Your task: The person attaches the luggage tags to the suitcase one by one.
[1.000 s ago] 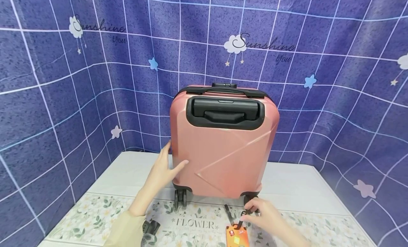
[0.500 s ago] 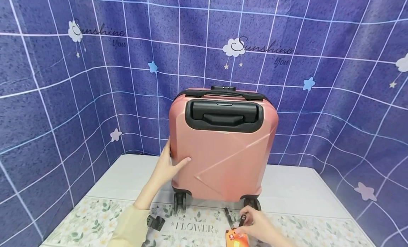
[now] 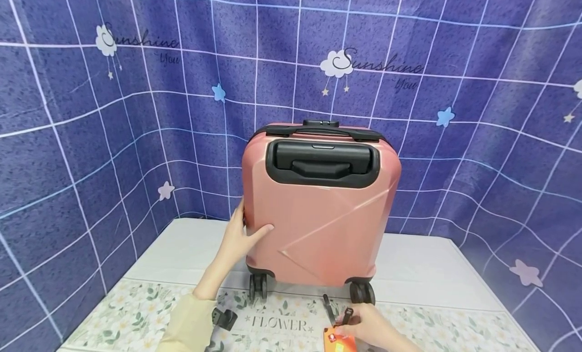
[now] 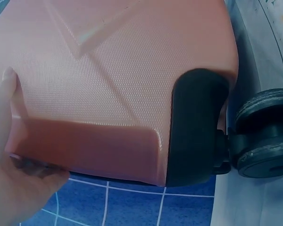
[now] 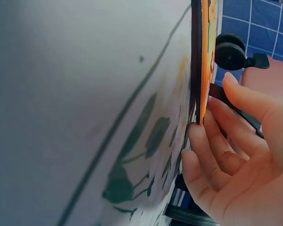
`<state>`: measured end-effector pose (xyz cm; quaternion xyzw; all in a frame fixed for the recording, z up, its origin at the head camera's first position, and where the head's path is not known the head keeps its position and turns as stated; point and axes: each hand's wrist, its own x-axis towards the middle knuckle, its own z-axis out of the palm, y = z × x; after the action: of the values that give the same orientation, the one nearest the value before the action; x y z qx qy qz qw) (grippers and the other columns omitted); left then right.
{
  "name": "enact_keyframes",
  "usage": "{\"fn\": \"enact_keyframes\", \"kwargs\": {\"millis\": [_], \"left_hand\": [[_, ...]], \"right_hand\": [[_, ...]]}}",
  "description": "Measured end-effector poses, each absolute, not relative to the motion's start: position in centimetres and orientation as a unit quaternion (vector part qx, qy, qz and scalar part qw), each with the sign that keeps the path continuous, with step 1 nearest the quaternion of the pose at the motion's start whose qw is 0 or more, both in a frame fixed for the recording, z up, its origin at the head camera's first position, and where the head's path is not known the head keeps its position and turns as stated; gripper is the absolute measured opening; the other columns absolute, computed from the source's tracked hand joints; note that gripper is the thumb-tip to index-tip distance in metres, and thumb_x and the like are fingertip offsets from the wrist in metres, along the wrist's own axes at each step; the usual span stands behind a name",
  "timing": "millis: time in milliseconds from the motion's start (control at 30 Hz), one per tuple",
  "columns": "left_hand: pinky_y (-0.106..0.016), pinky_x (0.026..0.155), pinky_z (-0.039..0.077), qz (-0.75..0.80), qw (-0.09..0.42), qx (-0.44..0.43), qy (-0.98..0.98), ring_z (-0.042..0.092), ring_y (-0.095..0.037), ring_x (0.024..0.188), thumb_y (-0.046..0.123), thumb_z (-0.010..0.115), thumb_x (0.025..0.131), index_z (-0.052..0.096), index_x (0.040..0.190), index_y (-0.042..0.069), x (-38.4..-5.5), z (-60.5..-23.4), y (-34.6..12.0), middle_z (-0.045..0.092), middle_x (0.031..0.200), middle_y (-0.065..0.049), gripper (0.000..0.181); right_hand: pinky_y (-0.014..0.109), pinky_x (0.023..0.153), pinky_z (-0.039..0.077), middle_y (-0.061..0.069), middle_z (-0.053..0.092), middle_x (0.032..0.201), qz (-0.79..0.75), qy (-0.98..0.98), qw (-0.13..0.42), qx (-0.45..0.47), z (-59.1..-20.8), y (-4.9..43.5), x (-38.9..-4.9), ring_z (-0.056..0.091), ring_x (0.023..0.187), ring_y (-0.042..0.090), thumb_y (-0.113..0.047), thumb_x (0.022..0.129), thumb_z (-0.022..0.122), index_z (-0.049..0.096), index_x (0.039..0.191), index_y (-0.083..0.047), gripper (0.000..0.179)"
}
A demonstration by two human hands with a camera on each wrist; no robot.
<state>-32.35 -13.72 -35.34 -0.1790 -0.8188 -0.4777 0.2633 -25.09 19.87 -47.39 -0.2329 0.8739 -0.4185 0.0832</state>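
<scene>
Though starry, curtain [image 3: 277, 74] behind suitcase [image 3: 318, 220], surface [image 3: 432, 263].

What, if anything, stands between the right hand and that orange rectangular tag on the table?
Nothing visible: the right hand is right at the orange rectangular tag, its fingers seeming to touch the edge. The pink hard-shell suitcase stands beyond, not between them.

A suitcase [image 3: 320, 231] stood upright on the surface [image 3: 423, 261], a hanging cloth [image 3: 491, 114] behind it at 12 o'clock.
Its near wheels [image 3: 362, 292] sat toward 7 and 5 o'clock; the left fingers [image 3: 237, 218] wrapped its edge at 8. In front, near 6 o'clock, was a luggage tag [image 3: 336, 340], a strap [image 3: 347, 315] at the tag's 1 o'clock and a strip [image 3: 329, 307] at its 11; the right fingers [image 5: 207, 151] touched the tag from 2 o'clock.
</scene>
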Motion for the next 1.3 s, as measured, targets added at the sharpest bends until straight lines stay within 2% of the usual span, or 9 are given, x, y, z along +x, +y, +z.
{"fn": "enact_keyframes", "kwargs": {"millis": [300, 500, 733, 1033, 1300], "left_hand": [[-0.047, 0.103, 0.040, -0.482, 0.248, -0.160, -0.825, 0.045, -0.034, 0.128, 0.031, 0.077, 0.077, 0.018, 0.150, 0.010, -32.24, -35.38, -13.74, 0.038, 0.141, -0.020, 0.096], [-0.047, 0.105, 0.038, -0.487, 0.244, -0.157, -0.824, 0.044, -0.034, 0.128, 0.031, 0.077, 0.076, 0.019, 0.150, 0.009, -32.11, -35.34, -13.66, 0.039, 0.139, -0.019, 0.096], [-0.047, 0.105, 0.039, -0.487, 0.250, -0.157, -0.822, 0.045, -0.033, 0.127, 0.031, 0.077, 0.076, 0.020, 0.150, 0.010, -32.15, -35.47, -13.63, 0.042, 0.133, -0.019, 0.096], [-0.046, 0.106, 0.038, -0.490, 0.247, -0.153, -0.822, 0.044, -0.032, 0.128, 0.032, 0.077, 0.076, 0.019, 0.150, 0.010, -32.30, -35.69, -13.70, 0.043, 0.131, -0.017, 0.096], [-0.047, 0.104, 0.039, -0.484, 0.247, -0.153, -0.826, 0.046, -0.032, 0.126, 0.033, 0.077, 0.077, 0.019, 0.150, 0.011, -32.28, -35.72, -13.66, 0.043, 0.132, -0.017, 0.096]], "right_hand": [[0.020, 0.058, 0.046, -0.001, 0.070, 0.084, -0.396, 0.879, 0.098, -0.245, -47.22, 19.88, -25.27, 0.056, 0.065, -0.001, -0.029, 0.079, 0.074, 0.070, 0.092, -0.009, 0.023], [0.020, 0.056, 0.043, -0.005, 0.068, 0.078, -0.367, 0.887, 0.084, -0.267, -47.03, 19.84, -25.29, 0.053, 0.064, -0.004, -0.031, 0.076, 0.075, 0.072, 0.089, -0.010, 0.025], [0.021, 0.057, 0.043, -0.007, 0.066, 0.071, -0.358, 0.892, 0.079, -0.266, -47.12, 19.70, -25.33, 0.052, 0.063, -0.004, -0.028, 0.073, 0.077, 0.070, 0.083, -0.011, 0.020], [0.024, 0.059, 0.046, -0.003, 0.067, 0.077, -0.367, 0.888, 0.098, -0.258, -46.97, 19.69, -25.07, 0.058, 0.068, 0.001, -0.024, 0.077, 0.074, 0.069, 0.086, -0.011, 0.017], [0.022, 0.056, 0.043, -0.006, 0.063, 0.073, -0.371, 0.884, 0.098, -0.267, -47.16, 19.59, -25.00, 0.051, 0.063, -0.002, -0.025, 0.082, 0.069, 0.065, 0.086, -0.011, 0.015]]}}
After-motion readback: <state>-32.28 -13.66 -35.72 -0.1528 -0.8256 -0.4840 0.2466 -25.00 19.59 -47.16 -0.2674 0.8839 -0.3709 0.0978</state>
